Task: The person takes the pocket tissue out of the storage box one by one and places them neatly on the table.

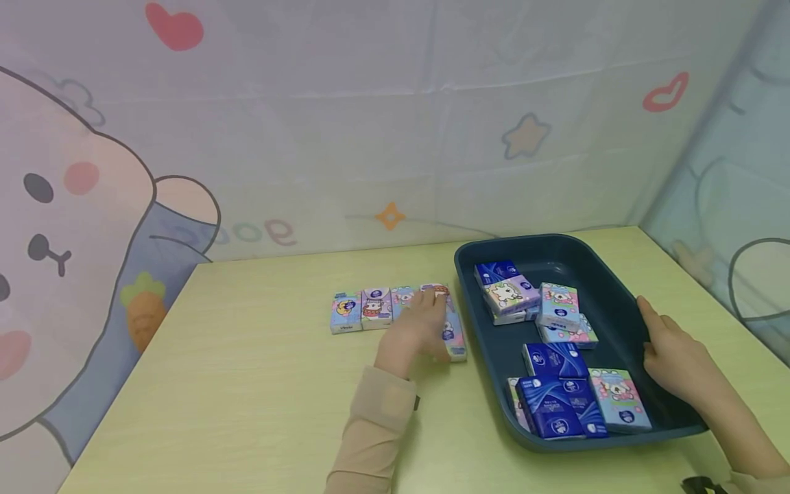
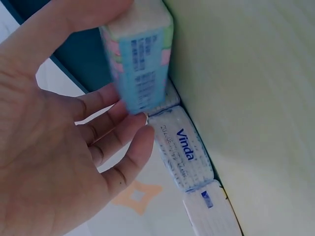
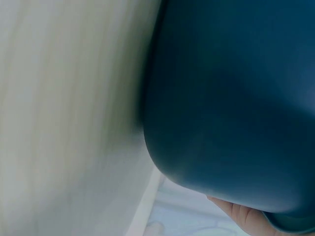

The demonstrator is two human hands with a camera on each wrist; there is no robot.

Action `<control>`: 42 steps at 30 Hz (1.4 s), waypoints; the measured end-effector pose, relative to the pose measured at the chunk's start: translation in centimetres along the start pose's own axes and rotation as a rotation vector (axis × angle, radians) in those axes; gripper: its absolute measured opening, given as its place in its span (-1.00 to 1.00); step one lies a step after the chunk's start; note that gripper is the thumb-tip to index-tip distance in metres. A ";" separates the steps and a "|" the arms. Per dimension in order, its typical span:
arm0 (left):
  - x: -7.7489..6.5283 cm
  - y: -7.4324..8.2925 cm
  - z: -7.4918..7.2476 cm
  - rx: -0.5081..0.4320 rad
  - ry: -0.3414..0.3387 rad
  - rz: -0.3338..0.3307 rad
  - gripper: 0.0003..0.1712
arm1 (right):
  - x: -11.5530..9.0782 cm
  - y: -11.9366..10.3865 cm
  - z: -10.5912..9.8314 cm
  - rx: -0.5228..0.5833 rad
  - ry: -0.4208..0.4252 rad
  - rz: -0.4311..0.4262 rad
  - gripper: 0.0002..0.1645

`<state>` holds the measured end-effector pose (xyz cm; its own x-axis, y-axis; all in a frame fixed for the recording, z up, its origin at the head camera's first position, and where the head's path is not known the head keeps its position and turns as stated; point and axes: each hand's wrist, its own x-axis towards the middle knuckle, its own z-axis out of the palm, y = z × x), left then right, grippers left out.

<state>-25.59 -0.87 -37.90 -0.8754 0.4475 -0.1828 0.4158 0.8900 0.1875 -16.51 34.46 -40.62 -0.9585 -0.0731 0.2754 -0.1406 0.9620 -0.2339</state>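
Observation:
My left hand (image 1: 415, 333) pinches a pastel tissue pack (image 1: 453, 335) at the right end of a row of small packs. In the left wrist view the thumb lies over the near end of this pack (image 2: 142, 64), and its barcode side faces the camera. To its left stand a yellow-duck pack (image 1: 345, 312), a pink pack (image 1: 376, 307) and a partly covered light-blue pack (image 1: 402, 296). My right hand (image 1: 679, 357) grips the right rim of a dark teal bin (image 1: 607, 295). In the right wrist view the bin's outer wall (image 3: 231, 108) hides most of that hand.
Inside the bin lie several tissue packs, among them dark blue packs (image 1: 549, 405), a light-blue pack (image 1: 620, 400) and a purple-white pack (image 1: 511, 295). The pale yellow table (image 1: 247, 384) meets a printed cloth backdrop (image 1: 370, 137) at the back.

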 end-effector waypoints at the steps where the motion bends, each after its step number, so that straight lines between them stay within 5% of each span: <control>1: 0.0 0.0 0.1 -0.003 0.002 -0.003 0.25 | 0.0 0.0 0.0 0.001 -0.002 0.000 -0.17; 29: -0.4 -0.1 -0.3 -0.041 -0.005 -0.017 0.16 | 0.1 0.0 0.1 0.008 -0.005 0.000 -0.18; 36: -0.9 0.2 -1.1 -0.011 0.027 0.029 0.25 | 0.0 0.0 0.1 0.009 -0.019 0.008 -0.17; 42: -1.4 0.7 -2.1 0.008 0.068 0.086 0.08 | -0.1 0.0 0.1 0.006 -0.011 0.003 -0.17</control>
<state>-24.57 -1.07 -35.49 -0.8509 0.5157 -0.1000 0.4920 0.8491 0.1920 -16.48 34.48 -40.72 -0.9615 -0.0734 0.2648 -0.1395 0.9607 -0.2400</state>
